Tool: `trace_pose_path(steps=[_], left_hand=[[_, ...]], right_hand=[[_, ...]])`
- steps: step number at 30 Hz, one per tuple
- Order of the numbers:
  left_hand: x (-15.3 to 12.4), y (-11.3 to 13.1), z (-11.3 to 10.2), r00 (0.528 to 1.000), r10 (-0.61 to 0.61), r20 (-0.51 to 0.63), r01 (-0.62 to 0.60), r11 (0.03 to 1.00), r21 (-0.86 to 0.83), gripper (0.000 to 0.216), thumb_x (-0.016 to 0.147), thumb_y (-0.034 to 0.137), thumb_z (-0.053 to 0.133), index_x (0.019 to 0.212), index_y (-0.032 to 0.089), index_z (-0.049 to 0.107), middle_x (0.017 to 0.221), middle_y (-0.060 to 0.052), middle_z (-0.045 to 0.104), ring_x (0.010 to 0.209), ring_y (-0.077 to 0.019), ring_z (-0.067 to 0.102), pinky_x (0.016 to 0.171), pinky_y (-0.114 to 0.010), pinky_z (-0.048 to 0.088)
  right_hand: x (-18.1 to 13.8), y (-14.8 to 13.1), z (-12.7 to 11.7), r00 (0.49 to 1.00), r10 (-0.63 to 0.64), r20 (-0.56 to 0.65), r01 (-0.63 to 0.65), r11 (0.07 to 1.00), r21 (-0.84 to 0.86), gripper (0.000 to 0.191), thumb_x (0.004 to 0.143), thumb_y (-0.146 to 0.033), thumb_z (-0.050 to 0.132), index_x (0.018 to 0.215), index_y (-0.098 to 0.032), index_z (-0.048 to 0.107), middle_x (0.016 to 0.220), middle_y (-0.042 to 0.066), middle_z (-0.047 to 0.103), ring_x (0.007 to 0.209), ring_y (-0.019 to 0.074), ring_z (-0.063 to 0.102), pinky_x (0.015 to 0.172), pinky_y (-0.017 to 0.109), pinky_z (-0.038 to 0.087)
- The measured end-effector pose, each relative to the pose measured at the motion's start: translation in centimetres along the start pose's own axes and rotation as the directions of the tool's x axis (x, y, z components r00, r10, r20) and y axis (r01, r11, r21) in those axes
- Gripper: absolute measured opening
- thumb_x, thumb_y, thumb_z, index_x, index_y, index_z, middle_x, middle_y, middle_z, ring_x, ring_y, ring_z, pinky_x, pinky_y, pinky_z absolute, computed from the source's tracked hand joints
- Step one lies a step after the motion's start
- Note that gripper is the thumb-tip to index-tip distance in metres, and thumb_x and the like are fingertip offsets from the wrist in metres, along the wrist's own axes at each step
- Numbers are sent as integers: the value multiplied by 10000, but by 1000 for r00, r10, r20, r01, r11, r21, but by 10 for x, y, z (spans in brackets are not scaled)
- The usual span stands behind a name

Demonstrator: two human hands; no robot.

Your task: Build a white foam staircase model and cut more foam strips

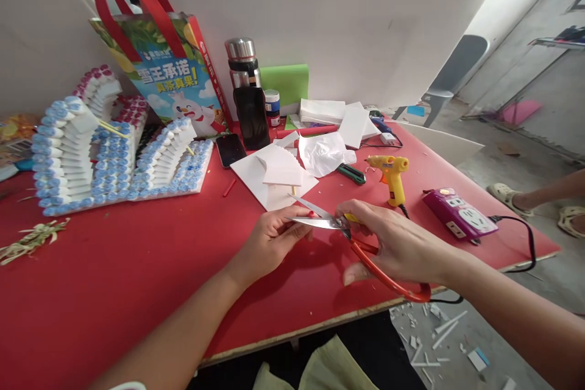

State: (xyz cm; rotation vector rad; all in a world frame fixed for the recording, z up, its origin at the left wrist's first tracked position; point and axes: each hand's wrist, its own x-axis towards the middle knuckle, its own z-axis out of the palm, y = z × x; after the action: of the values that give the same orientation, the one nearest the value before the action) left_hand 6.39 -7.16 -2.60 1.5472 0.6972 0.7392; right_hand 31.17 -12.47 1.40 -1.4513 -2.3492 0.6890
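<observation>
My right hand [388, 231] is closed round a pair of scissors [377, 265] with orange-red handles, their blades spread apart. My left hand [278, 234] pinches a small red piece [311, 214] between the blades; most of it is hidden by the fingers. A bit of yellow shows by the right fingers, and I cannot make out what it belongs to. Just beyond the blades, a curved white foam-like piece [282, 166] rests on a white sheet [251, 164]. A thin red stick [229, 187] lies to the left on the red table [137, 280].
A yellow glue gun [390, 173], a purple power strip [461, 213] with a cord and a green cutter [351, 173] lie on the right. Crumpled white paper [322, 152] sits behind. Phones, a flask [242, 61], a bag [169, 73] and blue-white crafted models [91, 158] stand left.
</observation>
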Motion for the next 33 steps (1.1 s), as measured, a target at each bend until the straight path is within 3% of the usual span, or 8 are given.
trace_pose_path(steps=[9,16,21,26,33], left_hand=[[1,-2,-4,1000,10,-4,-10,996,94,252,955,350,600,933,140,737,930,-77,670,879,-193,597,789,-288,462],[2,3,-3,998,58,-3,-57,992,116,280,965,322,581,772,151,691,826,-51,631,804,-170,581,767,-276,456],[3,0,-4,997,72,-15,-69,987,147,308,965,340,580,744,152,683,804,-54,629,806,-178,585,771,-283,458],[2,-2,-2,999,5,-51,2,990,142,317,960,383,587,772,150,692,761,-34,617,742,-149,552,706,-260,438],[2,-3,3,989,-143,-43,145,988,58,357,955,427,580,777,141,700,657,-10,594,517,-76,392,521,-235,327]], right_hand=[[5,-1,0,1000,-9,13,9,1000,26,684,727,-640,775,1190,-209,517,1040,73,667,853,212,625,740,321,490],[6,-5,-2,999,29,28,-30,999,22,704,720,-690,749,1189,-210,533,1013,78,677,810,211,611,712,319,465],[7,-7,-1,997,61,52,-64,997,47,638,735,-685,737,1117,-209,550,864,21,634,689,161,528,622,278,404],[8,-9,1,996,63,68,-72,988,137,535,797,-649,704,1061,-197,593,734,-27,535,628,126,427,583,257,345],[10,-9,-1,969,175,176,-222,929,295,469,792,-649,699,854,-209,551,665,-64,379,609,107,311,549,241,301]])
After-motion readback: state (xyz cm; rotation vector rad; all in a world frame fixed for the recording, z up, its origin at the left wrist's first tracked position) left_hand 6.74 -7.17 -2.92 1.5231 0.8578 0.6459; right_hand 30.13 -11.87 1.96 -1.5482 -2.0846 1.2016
